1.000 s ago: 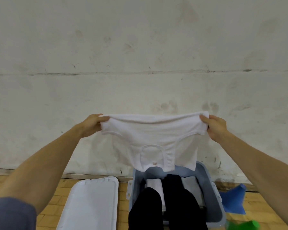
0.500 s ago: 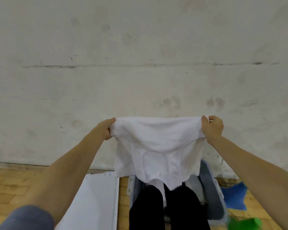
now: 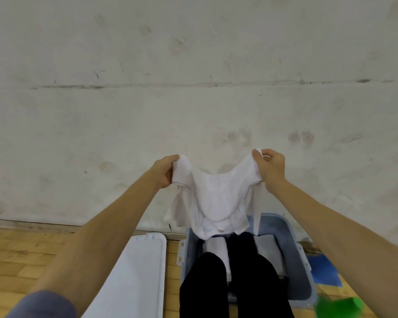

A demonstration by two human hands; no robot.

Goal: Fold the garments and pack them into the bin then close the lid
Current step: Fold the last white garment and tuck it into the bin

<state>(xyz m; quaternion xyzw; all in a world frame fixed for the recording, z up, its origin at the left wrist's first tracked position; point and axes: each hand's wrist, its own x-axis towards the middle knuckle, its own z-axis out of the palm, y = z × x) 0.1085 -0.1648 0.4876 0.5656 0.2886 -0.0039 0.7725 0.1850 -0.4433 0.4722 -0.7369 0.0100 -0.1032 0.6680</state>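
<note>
A: Head view first, at the fingers: those of the left hand (image 3: pixel 164 172) are curled round one top corner of the white garment (image 3: pixel 216 198), and the right hand (image 3: pixel 270 169) pinches the other corner between thumb and fingers.

B: So the garment hangs between them?

A: Yes, sagging in the middle, its lower edge over the far end of the blue-grey bin (image 3: pixel 294 255). Soft, thin knit, limp, with loose flaps at the sides.

B: What could go wrong?

A: I'd judge the slack cloth may bunch or fold crooked, since nothing flat supports it. A loose pinch could drop a corner onto the wooden floor (image 3: pixel 14 255).

B: And the bin?

A: Smooth rigid plastic, folded pale items already inside, partly hidden by dark trouser legs (image 3: pixel 234 283). The white lid (image 3: pixel 136 271) lies flat beside it, still off.
</note>
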